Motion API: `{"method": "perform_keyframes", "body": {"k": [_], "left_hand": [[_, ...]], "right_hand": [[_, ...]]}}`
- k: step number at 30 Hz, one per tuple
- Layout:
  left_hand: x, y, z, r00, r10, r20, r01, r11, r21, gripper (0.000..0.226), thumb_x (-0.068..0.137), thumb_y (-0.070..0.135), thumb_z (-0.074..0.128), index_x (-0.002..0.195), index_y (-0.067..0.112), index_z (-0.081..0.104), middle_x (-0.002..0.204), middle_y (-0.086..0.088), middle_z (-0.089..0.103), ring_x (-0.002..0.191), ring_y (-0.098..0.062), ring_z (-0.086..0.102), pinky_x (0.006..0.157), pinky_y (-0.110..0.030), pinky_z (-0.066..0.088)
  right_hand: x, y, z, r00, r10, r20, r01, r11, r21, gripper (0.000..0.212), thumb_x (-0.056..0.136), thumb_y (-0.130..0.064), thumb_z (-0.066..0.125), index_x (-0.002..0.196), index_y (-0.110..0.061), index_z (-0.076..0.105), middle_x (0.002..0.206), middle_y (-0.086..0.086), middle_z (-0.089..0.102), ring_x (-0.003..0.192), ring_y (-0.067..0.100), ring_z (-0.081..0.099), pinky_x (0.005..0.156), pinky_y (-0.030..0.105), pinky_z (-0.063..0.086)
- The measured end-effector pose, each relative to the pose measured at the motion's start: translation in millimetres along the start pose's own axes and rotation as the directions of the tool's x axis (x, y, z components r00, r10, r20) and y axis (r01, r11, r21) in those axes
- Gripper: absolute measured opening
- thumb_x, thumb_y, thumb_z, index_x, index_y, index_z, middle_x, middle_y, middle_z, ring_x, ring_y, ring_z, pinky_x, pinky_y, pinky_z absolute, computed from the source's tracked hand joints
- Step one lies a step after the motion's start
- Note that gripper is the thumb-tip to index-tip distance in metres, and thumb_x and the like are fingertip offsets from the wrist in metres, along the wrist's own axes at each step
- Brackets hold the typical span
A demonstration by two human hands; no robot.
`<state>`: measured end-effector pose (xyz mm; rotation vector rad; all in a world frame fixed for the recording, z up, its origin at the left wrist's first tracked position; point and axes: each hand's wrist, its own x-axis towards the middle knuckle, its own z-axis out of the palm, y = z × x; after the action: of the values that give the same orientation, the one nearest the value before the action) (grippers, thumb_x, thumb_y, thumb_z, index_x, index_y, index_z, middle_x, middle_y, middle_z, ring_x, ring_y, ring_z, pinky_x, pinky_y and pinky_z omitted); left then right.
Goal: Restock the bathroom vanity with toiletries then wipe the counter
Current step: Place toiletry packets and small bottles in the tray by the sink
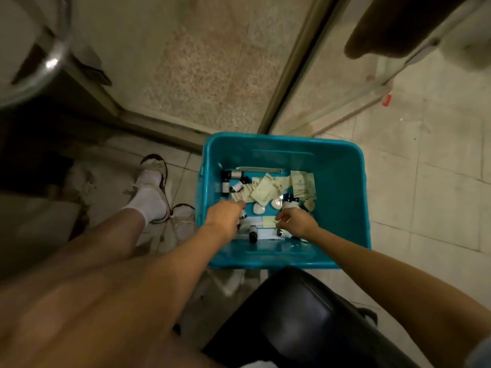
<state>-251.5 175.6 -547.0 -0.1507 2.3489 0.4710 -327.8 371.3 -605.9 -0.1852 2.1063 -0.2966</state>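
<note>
reaching into the teal bin with left grip over sachets and right grip beside a dark bottle; cannot tell if gripping anything.

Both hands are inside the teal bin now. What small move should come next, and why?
Probably the left hand should close on the small dark bottle beside it and lift it out. Both it and the right hand are low among the toiletries in the teal bin, and whether either grips anything yet is unclear; restocking needs items in hand.
</note>
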Motion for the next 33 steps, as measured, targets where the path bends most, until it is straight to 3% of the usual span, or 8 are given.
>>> {"method": "perform_keyframes", "body": {"k": [4, 9, 17, 24, 27, 33], "left_hand": [[14.6, -17.5, 20.1, 0.994, 0.003, 0.112, -0.006, 0.999, 0.032, 0.055, 0.088, 0.005, 0.056, 0.139, 0.015, 0.037, 0.133, -0.012, 0.047, 0.121, -0.03, 0.048, 0.092, -0.038, 0.043], [29.0, -25.1, 34.3, 0.984, 0.008, 0.176, -0.011, 1.0, 0.015, 0.053, 0.087, 0.003, 0.056, 0.136, 0.014, 0.041, 0.13, -0.012, 0.047, 0.118, -0.03, 0.051, 0.093, -0.038, 0.044], [46.1, -27.9, 58.9, 0.98, 0.025, 0.198, -0.033, 0.999, 0.034, 0.058, 0.086, -0.004, 0.052, 0.139, 0.012, 0.035, 0.136, -0.013, 0.043, 0.122, -0.032, 0.049, 0.097, -0.04, 0.044], [44.9, -28.1, 80.7, 0.974, 0.067, 0.217, -0.08, 0.995, 0.054, 0.05, 0.089, -0.006, 0.048, 0.136, 0.008, 0.042, 0.134, -0.015, 0.046, 0.122, -0.033, 0.05, 0.099, -0.042, 0.044], [47.1, -28.2, 83.0, 0.977, 0.063, 0.205, -0.075, 0.996, 0.048, 0.046, 0.088, -0.005, 0.05, 0.132, 0.008, 0.048, 0.133, -0.015, 0.045, 0.123, -0.031, 0.048, 0.099, -0.04, 0.043], [47.9, -28.3, 78.8, 0.976, 0.063, 0.207, -0.068, 0.998, 0.017, 0.044, 0.088, -0.005, 0.05, 0.131, 0.007, 0.049, 0.135, -0.014, 0.044, 0.124, -0.03, 0.047, 0.101, -0.039, 0.041]], "right_hand": [[32.8, -4.6, 38.7, 0.993, 0.067, 0.1, -0.065, 0.998, -0.025, 0.033, 0.087, -0.029, 0.065, 0.116, -0.014, 0.061, 0.116, 0.009, 0.064, 0.108, 0.024, 0.059, 0.089, 0.03, 0.046], [56.6, 2.8, 78.8, 0.983, 0.092, 0.157, -0.07, 0.988, -0.136, 0.045, 0.087, -0.027, 0.063, 0.129, -0.016, 0.051, 0.131, 0.009, 0.055, 0.119, 0.025, 0.052, 0.097, 0.031, 0.044], [100.9, 8.3, 98.8, 0.998, 0.056, 0.003, -0.054, 0.974, -0.222, 0.052, 0.09, -0.02, 0.06, 0.138, -0.013, 0.041, 0.139, 0.012, 0.042, 0.123, 0.03, 0.047, 0.101, 0.035, 0.041], [131.6, -5.9, 116.2, 0.998, 0.015, -0.055, -0.033, 0.941, -0.336, 0.055, 0.088, -0.005, 0.055, 0.139, -0.007, 0.035, 0.137, 0.015, 0.038, 0.122, 0.033, 0.043, 0.09, 0.041, 0.043], [133.7, -10.0, 120.1, 0.998, 0.027, -0.062, -0.051, 0.899, -0.435, 0.057, 0.086, -0.008, 0.059, 0.137, -0.005, 0.034, 0.136, 0.015, 0.037, 0.122, 0.033, 0.041, 0.091, 0.04, 0.043], [139.6, -13.1, 107.1, 1.0, 0.023, -0.006, -0.022, 0.78, -0.625, 0.042, 0.09, -0.016, 0.055, 0.131, -0.009, 0.046, 0.135, 0.014, 0.042, 0.122, 0.031, 0.041, 0.096, 0.038, 0.037]]}}
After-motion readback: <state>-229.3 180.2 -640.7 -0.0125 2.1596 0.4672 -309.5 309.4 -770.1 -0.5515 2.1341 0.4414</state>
